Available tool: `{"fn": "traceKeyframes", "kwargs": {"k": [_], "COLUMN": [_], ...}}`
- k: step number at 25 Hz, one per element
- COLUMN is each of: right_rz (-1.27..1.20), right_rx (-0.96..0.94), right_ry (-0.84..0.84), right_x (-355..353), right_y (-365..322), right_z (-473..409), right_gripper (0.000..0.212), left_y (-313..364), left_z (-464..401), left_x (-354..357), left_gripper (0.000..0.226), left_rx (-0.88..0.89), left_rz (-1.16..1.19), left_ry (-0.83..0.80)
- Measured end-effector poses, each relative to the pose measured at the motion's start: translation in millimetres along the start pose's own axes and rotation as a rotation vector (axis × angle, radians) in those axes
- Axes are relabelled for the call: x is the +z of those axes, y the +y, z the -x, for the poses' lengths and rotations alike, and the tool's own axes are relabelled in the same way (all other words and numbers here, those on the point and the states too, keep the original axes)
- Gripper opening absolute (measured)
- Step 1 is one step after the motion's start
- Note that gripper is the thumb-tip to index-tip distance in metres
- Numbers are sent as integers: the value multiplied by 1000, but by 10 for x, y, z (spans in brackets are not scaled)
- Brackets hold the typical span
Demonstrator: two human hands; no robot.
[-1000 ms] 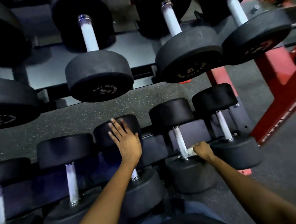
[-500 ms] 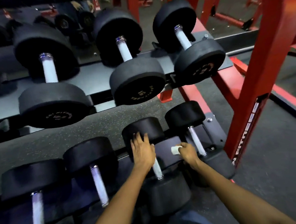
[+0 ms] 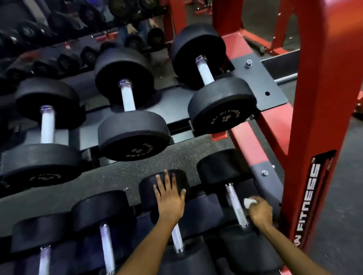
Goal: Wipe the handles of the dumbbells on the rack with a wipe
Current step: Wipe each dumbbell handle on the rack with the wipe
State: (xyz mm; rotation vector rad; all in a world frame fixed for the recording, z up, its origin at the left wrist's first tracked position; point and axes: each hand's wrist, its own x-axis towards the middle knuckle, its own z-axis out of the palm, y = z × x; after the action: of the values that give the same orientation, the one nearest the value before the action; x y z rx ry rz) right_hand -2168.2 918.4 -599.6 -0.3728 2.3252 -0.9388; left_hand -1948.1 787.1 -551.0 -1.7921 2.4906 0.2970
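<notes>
Black dumbbells with silver handles lie in two tiers on the rack [image 3: 253, 102]. My left hand [image 3: 168, 197] rests flat, fingers spread, on the far head of the second dumbbell from the right [image 3: 162, 188] on the lower tier. My right hand [image 3: 260, 213] grips a crumpled white wipe [image 3: 248, 202] just right of the silver handle [image 3: 234, 204] of the rightmost lower dumbbell, close beside it; whether the wipe touches the handle I cannot tell.
A thick red upright [image 3: 315, 98] marked FITNESS stands close to the right of my right hand. Larger dumbbells [image 3: 132, 128] fill the upper tier. More dumbbell racks show in a mirror [image 3: 62, 38] behind. Dark rubber floor [image 3: 351, 190] lies to the right.
The view has swung right along the rack. My right hand with the wipe moved from one handle to the rightmost lower dumbbell's handle. My left hand shifted one dumbbell to the right.
</notes>
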Motion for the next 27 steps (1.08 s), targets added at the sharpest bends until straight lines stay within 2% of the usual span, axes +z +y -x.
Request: {"fn": "traceKeyframes", "kwargs": {"k": [4, 7, 8, 11, 13, 17, 20, 27], "right_rz": [87, 106, 151, 314, 495, 805, 782, 913], "right_rx": [-9, -33, -57, -72, -95, -206, -209, -239], "right_ry": [-123, -104, -145, -478, -630, -667, -740, -759], "right_x": [-34, -113, -125, -78, -83, -76, 34, -31], "right_y": [140, 130, 111, 106, 99, 138, 51, 126], "right_z": [-38, -111, -148, -292, -325, -362, -440, -522], "right_gripper": [32, 29, 27, 23, 25, 29, 21, 27], "left_y": [-87, -146, -167, -243, -246, -252, -261, -262], "left_z": [-16, -97, -136, -194, -209, -212, -231, -247], "left_x": [101, 113, 144, 303, 360, 384, 421, 443], "left_gripper": [63, 63, 65, 69, 70, 70, 72, 71], "left_rx": [42, 40, 43, 84, 87, 87, 85, 87], "left_rz": [3, 67, 48, -5, -31, -43, -45, -52], "left_ry": [57, 92, 87, 155, 177, 210, 235, 276]}}
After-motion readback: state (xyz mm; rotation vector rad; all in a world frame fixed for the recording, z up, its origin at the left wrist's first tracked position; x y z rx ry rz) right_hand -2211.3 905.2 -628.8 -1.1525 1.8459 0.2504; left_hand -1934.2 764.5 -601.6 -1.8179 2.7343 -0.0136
